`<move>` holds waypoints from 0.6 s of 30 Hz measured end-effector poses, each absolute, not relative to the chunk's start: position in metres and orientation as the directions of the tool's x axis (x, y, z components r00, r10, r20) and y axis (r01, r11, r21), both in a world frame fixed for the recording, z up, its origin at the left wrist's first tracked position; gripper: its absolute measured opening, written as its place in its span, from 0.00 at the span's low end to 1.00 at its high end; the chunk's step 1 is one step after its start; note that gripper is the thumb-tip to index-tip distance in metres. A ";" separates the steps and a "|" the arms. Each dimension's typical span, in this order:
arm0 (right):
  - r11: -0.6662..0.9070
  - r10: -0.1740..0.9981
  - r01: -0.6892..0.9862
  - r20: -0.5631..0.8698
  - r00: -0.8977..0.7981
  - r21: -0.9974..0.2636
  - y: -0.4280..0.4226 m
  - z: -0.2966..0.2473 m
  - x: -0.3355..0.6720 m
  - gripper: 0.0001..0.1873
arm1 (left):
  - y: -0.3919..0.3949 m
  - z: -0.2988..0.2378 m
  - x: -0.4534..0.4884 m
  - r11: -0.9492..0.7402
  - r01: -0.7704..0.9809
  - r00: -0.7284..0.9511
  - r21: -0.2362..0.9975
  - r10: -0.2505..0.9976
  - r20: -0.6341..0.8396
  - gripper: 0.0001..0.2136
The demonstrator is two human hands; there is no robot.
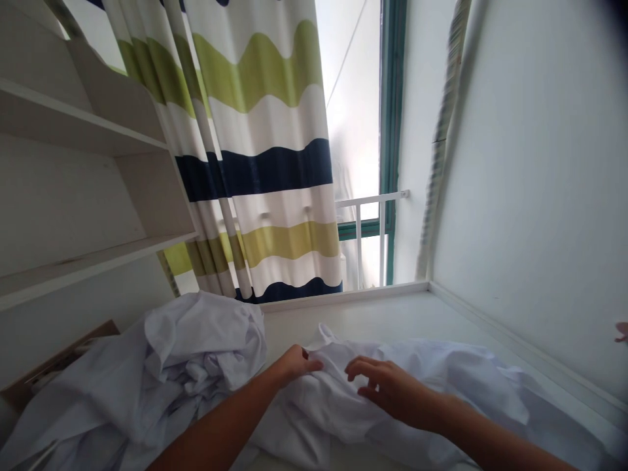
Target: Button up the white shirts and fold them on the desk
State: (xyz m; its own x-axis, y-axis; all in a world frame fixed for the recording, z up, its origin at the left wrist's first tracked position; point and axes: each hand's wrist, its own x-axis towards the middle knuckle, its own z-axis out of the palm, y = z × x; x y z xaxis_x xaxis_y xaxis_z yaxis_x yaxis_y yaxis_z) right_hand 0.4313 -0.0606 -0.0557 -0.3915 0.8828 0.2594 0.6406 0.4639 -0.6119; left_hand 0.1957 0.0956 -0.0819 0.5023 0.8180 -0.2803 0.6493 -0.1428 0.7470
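A wrinkled white cloth [333, 412] spreads over the white surface in front of me, with a small raised fold near its far edge. My left hand [293, 365] is closed at that far edge, its fingers curled around the fabric and the thumb pointing right. Just to the right, my right hand [380, 386] hovers over or lightly touches the same cloth. Its fingers are bent but apart, and nothing shows between them. On the left lies a bunched heap of white fabric [206, 333]; whether it joins the cloth under my hands is hidden by my left forearm.
White shelves [142, 147] stand along the left side. A striped curtain [275, 163] hangs at the far end, beside a green-framed window [391, 131] and a white rail [373, 199]. A low ledge [343, 296] borders the flat surface, and a white wall [540, 196] rises on the right.
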 end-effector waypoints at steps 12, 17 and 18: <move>0.426 0.875 0.342 0.286 -0.391 -0.837 0.072 0.011 0.441 0.47 | 0.068 0.129 0.162 -0.823 0.297 0.669 0.485 0.541 0.510 0.08; 0.391 0.802 0.276 0.178 -0.570 -0.878 0.076 0.006 0.398 0.27 | 0.077 0.176 0.140 -0.868 0.339 0.613 0.363 0.496 0.615 0.04; 0.397 0.790 0.261 0.183 -0.585 -0.880 0.073 0.002 0.389 0.25 | 0.078 0.180 0.136 -0.873 0.353 0.607 0.338 0.488 0.627 0.03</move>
